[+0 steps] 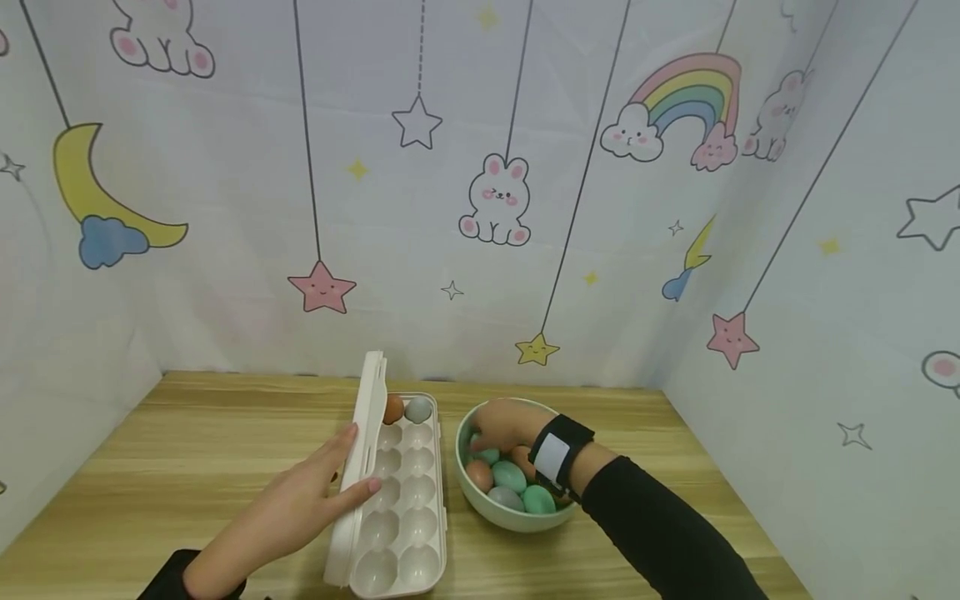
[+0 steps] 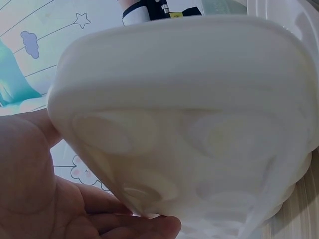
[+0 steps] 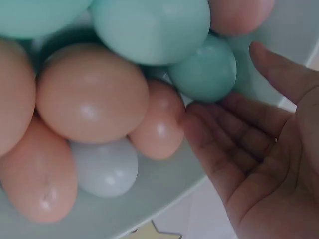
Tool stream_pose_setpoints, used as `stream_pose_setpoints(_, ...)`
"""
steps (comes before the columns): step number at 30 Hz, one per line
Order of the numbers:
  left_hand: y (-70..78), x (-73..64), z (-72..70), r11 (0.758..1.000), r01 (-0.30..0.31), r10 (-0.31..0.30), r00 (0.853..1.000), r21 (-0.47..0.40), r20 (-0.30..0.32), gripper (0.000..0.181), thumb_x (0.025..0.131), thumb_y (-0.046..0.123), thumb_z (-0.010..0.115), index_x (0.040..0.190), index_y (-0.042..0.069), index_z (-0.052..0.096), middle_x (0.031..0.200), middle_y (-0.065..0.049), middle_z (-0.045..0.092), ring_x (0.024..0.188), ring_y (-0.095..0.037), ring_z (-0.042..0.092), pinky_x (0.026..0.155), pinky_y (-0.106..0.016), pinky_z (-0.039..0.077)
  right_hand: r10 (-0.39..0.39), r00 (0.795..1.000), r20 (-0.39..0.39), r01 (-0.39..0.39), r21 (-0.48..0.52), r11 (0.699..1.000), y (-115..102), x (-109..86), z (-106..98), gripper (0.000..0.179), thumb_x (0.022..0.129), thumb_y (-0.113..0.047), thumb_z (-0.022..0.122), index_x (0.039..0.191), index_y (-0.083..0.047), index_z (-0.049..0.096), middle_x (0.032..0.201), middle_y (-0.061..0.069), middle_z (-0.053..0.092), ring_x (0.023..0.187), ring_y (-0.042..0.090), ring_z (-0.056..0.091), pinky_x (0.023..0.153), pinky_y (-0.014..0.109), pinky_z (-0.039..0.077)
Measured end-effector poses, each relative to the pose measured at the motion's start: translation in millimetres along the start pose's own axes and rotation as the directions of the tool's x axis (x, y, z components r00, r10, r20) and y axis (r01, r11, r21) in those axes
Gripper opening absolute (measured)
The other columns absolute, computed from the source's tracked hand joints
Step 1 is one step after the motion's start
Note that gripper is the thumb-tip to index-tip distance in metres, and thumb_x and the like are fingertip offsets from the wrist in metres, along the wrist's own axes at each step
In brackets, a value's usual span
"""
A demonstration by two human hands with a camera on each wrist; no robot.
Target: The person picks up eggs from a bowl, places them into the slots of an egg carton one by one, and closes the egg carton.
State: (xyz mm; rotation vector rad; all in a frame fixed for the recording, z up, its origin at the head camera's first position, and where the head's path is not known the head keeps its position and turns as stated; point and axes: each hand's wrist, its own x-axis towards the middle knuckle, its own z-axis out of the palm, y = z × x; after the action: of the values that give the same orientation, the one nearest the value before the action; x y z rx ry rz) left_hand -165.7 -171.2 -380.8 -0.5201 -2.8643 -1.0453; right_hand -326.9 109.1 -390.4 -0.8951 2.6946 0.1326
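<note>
A white plastic egg box stands with its lid (image 1: 366, 417) raised on the left side. My left hand (image 1: 288, 508) holds that lid, thumb over the edge and fingers along the outer face. In the egg tray (image 1: 442, 542), a brown egg (image 1: 393, 408) and a grey egg (image 1: 418, 409) sit in the far row. To its right, a pale green bowl (image 1: 517, 523) holds several brown, green and grey eggs. My right hand (image 1: 504, 423) reaches into it. In the right wrist view its loosely bent fingers lie beside a green egg (image 3: 204, 69), with the thumb apart.
The wood-grain table (image 1: 247, 433) carries the egg box and bowl side by side. White cloth (image 1: 420, 217) with cartoon prints encloses the back and sides. A black band with a white patch (image 1: 553, 457) is on the right wrist.
</note>
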Motion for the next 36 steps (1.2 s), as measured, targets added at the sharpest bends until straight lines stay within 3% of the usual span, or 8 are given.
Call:
stream_pose_setpoints(4,-0.4,0.1,-0.4,1.0,0.002,-0.002,1.0,0.004,0.003,0.095,0.088,0.067,0.049,0.149,0.0,0.02,0.151,-0.024,0.027,0.128,-0.038,0.037,0.096,-0.061,0.043,0.072,0.996,-0.045,-0.072,-0.004,0.997,-7,4.1,6,0.022,0.085,-0.034,0.07,0.072,-0.017,0.062,0.072,-0.004,0.059,0.068,0.015,0.052,0.067,0.03,0.047)
stream_pose_setpoints(8,-0.5,-0.2,0.1,1.0,0.001,-0.001,1.0,0.007,0.001,0.094,0.088,0.066,0.049,0.149,0.0,0.02,0.151,-0.024,0.027,0.128,-0.038,0.037,0.096,-0.062,0.043,0.135,0.987,-0.083,-0.136,-0.001,0.991,-13,4.5,10,0.015,0.079,-0.026,0.073,0.076,-0.014,0.065,0.079,0.0,0.064,0.07,0.016,0.054,0.069,0.031,0.049)
stream_pose_setpoints(12,-0.1,0.1,0.3,1.0,0.005,-0.005,1.0,0.005,0.0,0.094,0.088,0.067,0.048,0.149,0.001,0.02,0.152,-0.024,0.027,0.127,-0.038,0.038,0.095,-0.062,0.043,0.15,0.985,-0.084,-0.152,-0.021,0.988,-12,6.0,11,0.014,0.075,-0.022,0.074,0.08,-0.013,0.064,0.08,0.001,0.063,0.07,0.018,0.054,0.065,0.03,0.049)
stream_pose_setpoints(20,1.4,-0.7,0.6,1.0,0.006,-0.006,1.0,0.009,-0.003,0.094,0.088,0.067,0.048,0.15,0.002,0.02,0.152,-0.023,0.027,0.127,-0.038,0.039,0.096,-0.061,0.043,0.093,0.995,-0.038,-0.093,0.015,0.996,-8,-0.7,5,0.014,0.071,-0.015,0.078,0.077,-0.015,0.065,0.077,-0.002,0.063,0.071,0.014,0.053,0.07,0.03,0.05)
stream_pose_setpoints(28,1.3,-1.1,0.4,1.0,-0.003,0.003,1.0,0.009,-0.007,0.093,0.089,0.066,0.048,0.149,0.001,0.02,0.151,-0.024,0.027,0.127,-0.039,0.038,0.095,-0.062,0.044,0.067,0.997,-0.026,-0.067,0.03,0.997,-10,-8.0,-3,0.039,0.074,-0.016,0.08,0.111,-0.011,0.069,0.107,0.004,0.07,0.097,0.016,0.059,0.092,0.036,0.05)
stream_pose_setpoints(36,-0.7,0.3,0.4,1.0,-0.018,0.018,1.0,0.003,-0.007,0.093,0.089,0.065,0.049,0.149,0.001,0.021,0.151,-0.024,0.028,0.125,-0.037,0.04,0.094,-0.06,0.046,0.07,0.997,-0.007,-0.069,0.123,0.99,-7,-14.0,-13,0.043,0.075,-0.011,0.077,0.117,-0.013,0.067,0.105,0.002,0.068,0.081,0.014,0.056,0.079,0.03,0.051)
